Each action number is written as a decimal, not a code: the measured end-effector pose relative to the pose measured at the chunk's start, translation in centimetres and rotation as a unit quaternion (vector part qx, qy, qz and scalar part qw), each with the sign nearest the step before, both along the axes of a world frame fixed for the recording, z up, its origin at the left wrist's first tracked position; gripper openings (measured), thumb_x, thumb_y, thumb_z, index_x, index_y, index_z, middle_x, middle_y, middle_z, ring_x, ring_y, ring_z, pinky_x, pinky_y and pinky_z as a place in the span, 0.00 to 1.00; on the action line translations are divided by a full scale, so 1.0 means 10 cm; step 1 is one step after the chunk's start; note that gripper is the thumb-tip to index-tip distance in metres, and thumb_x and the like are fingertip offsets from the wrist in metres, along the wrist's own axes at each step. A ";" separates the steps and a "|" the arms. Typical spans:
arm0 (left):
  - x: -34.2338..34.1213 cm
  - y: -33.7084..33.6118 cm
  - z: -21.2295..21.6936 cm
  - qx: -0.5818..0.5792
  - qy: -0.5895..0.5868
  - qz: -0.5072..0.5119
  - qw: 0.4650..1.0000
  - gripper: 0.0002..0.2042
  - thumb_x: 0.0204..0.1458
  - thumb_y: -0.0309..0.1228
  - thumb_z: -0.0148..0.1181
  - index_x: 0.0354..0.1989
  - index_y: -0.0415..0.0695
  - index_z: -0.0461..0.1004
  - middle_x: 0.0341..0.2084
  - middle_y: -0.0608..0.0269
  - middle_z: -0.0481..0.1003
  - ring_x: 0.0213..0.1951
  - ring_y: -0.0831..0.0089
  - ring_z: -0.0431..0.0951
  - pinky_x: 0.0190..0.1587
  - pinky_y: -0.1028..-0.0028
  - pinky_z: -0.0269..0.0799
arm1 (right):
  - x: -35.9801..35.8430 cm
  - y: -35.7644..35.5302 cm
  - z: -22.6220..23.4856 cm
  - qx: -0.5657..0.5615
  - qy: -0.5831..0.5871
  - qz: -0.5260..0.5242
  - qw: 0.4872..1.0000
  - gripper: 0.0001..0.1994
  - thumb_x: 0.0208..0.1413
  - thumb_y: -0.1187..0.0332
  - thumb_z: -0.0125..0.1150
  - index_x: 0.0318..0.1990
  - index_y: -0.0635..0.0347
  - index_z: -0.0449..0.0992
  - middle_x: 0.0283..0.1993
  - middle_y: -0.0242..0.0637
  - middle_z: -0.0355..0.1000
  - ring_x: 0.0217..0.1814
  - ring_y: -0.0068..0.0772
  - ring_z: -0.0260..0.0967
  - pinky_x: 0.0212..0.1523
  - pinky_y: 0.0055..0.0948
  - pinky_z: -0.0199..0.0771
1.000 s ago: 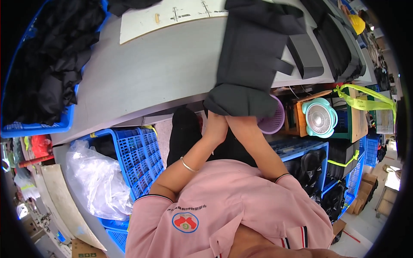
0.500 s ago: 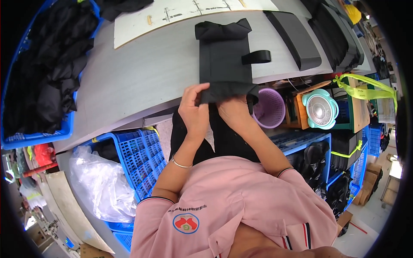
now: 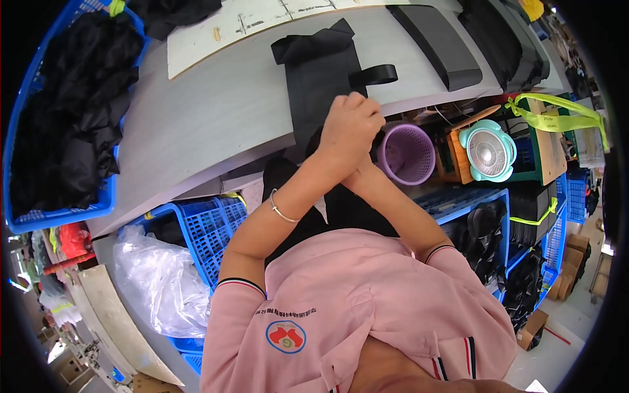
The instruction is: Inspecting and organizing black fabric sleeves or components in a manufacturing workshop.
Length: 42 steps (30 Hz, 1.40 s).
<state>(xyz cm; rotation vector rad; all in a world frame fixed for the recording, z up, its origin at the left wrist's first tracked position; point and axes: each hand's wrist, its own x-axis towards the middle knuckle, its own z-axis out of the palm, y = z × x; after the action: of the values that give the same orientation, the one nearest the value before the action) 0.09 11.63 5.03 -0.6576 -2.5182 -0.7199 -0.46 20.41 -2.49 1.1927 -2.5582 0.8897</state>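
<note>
Both hands are together at the near edge of the worktop (image 3: 196, 131). The left hand (image 3: 350, 128) lies over the right hand (image 3: 367, 171), which is mostly hidden beneath it. The left closes on the near end of the black fabric piece (image 3: 321, 85); I cannot tell what the right grips.

The piece now lies flat on the worktop, running away from the person, with a strap loop (image 3: 373, 74) sticking out to its right. A second ago it hung over the edge, held up in front of the person; half a second ago the hands sat side by side on its lower end. Since then they have crossed and bunched at that end. My read: laying out is done and work on the near end is under way.

Around: blue crate (image 3: 62, 131) of black fabric at left, white sheet (image 3: 223, 29) behind, purple basket (image 3: 406, 154) and small teal fan (image 3: 488, 150) under the worktop at right, blue crate (image 3: 203, 229) by the left knee.
</note>
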 end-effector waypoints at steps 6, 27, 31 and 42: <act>0.49 -0.14 -0.13 0.079 -0.043 -0.054 0.994 0.07 0.45 0.23 0.63 0.34 0.44 0.80 0.38 0.65 0.77 0.42 0.65 0.74 0.44 0.67 0.70 | -0.05 0.31 0.07 -0.049 -0.103 0.129 0.985 0.13 0.56 0.64 0.58 0.46 0.56 0.77 0.47 0.37 0.74 0.51 0.44 0.73 0.50 0.45 0.71; 0.84 -0.45 -0.30 0.662 -0.337 0.022 0.669 0.19 0.67 0.38 0.51 0.59 0.36 0.69 0.53 0.61 0.75 0.53 0.75 0.74 0.57 0.73 0.70 | 0.54 0.91 1.01 -0.201 -0.052 -0.217 0.954 0.13 0.57 0.71 0.64 0.47 0.69 0.77 0.44 0.41 0.79 0.48 0.36 0.76 0.52 0.28 0.73; 0.97 -0.47 -0.35 0.613 -0.372 0.042 0.696 0.26 0.67 0.47 0.46 0.63 0.37 0.66 0.60 0.58 0.70 0.60 0.68 0.70 0.65 0.66 0.63 | 0.46 1.03 0.83 -0.459 -0.615 -0.027 0.641 0.14 0.59 0.67 0.65 0.47 0.68 0.79 0.42 0.32 0.79 0.44 0.21 0.75 0.44 0.23 0.75; 0.82 0.02 -0.36 0.590 -0.461 -0.059 0.660 0.19 0.64 0.29 0.54 0.61 0.33 0.67 0.54 0.54 0.75 0.54 0.68 0.76 0.58 0.70 0.71 | 0.66 1.46 0.37 -0.500 -0.542 -0.141 0.660 0.12 0.55 0.71 0.68 0.45 0.67 0.81 0.41 0.31 0.79 0.44 0.21 0.74 0.49 0.24 0.75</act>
<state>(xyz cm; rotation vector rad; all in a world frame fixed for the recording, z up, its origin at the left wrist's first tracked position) 8.33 11.87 1.46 0.1338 -1.8591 -2.8958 6.17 35.00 1.19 -0.2269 -1.8461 2.9304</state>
